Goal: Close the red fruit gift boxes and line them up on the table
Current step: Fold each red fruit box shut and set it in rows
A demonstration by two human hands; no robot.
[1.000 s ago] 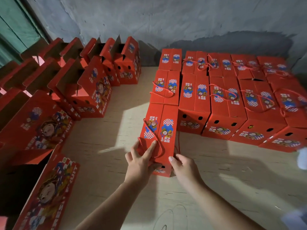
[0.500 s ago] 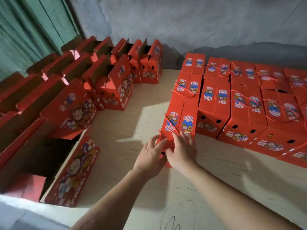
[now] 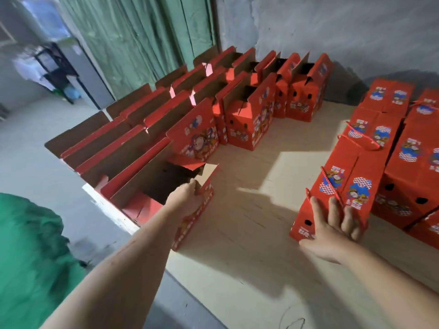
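Meanwhile left hand (image 3: 187, 195) grips open box (image 3: 190, 224) flap; right hand (image 3: 332, 229) (fingers spread) touches closed box (image 3: 332, 186).

Left hand (image 3: 187, 198) gripping, right hand (image 3: 332, 231) flat.

A broad strip of bare tabletop (image 3: 249, 210) runs between the open boxes (image 3: 240, 110) crowding the left edge and the closed boxes (image 3: 380, 138) packed along the right; it narrows toward the wall (image 3: 332, 32), where the open boxes close it off
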